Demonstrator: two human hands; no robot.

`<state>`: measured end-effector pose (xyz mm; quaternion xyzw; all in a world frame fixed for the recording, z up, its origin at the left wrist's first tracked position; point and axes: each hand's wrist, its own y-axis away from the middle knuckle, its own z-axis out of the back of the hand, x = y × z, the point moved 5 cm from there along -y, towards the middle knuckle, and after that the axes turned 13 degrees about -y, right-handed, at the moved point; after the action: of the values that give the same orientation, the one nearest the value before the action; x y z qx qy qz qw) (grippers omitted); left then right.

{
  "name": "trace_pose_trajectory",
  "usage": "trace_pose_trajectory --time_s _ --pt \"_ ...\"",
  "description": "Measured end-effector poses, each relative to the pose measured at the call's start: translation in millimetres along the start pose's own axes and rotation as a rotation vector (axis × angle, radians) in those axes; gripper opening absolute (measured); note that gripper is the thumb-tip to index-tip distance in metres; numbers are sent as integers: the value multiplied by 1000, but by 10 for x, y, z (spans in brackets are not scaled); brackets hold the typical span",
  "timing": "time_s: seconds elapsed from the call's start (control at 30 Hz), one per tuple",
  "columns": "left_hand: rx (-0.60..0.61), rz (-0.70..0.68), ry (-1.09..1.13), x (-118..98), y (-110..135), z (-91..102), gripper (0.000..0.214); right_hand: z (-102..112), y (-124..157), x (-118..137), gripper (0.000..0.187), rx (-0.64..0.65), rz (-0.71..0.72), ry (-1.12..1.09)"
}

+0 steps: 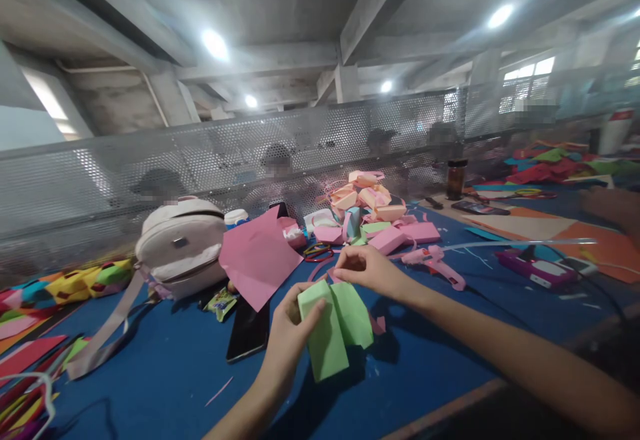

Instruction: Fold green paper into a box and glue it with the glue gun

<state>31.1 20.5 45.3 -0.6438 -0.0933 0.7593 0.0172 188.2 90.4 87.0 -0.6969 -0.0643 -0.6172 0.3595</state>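
In my left hand (pixel 293 323) is a folded light-green paper box (pixel 327 340), gripped with the thumb on its near face. A loose green paper flap (pixel 354 313) spreads out from its right side. My right hand (pixel 363 267) is just above the box's top edge, thumb and fingers pinched together. Pink paper shows by these fingertips, but I cannot make out what the pinch holds. A small pink paper piece (pixel 381 325) sticks out behind the flap. To the right lies a pink glue gun (pixel 435 265) with a clear glue stick in it.
A black phone (pixel 249 330), a pink paper sheet (pixel 260 260) and a white backpack (pixel 183 247) are on the left. Folded paper pieces (pixel 370 200) pile up at the back, near scissors (pixel 319 251). On the right are a purple power strip (pixel 535 270) and a brown bottle (pixel 456 180).
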Motion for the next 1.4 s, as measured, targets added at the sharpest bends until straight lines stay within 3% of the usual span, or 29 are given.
trace_pose_trajectory --time_s 0.23,0.4,0.5,0.73,1.0,1.13,1.23,1.4 --pt "22 -11 -16 -65 45 -7 43 89 -84 44 14 -86 100 205" --pt "-4 -51 -9 -110 44 13 45 39 -95 -68 25 -4 -54 -24" --pt "-22 -74 5 -67 9 21 44 21 -88 -62 27 20 -75 -68" --pt "-106 -87 -31 -48 -27 59 43 24 -109 -12 25 77 -47 44" --pt "-120 -96 -99 -66 -76 75 43 -11 -121 54 16 138 -68 147" --pt "-101 -40 -42 -72 -54 43 47 -2 -128 64 11 149 -78 180" --pt "-64 85 90 -88 -8 4 58 1 -134 87 11 189 -107 140" --pt "166 299 493 -98 72 -123 69 50 -168 146 14 221 -148 116"
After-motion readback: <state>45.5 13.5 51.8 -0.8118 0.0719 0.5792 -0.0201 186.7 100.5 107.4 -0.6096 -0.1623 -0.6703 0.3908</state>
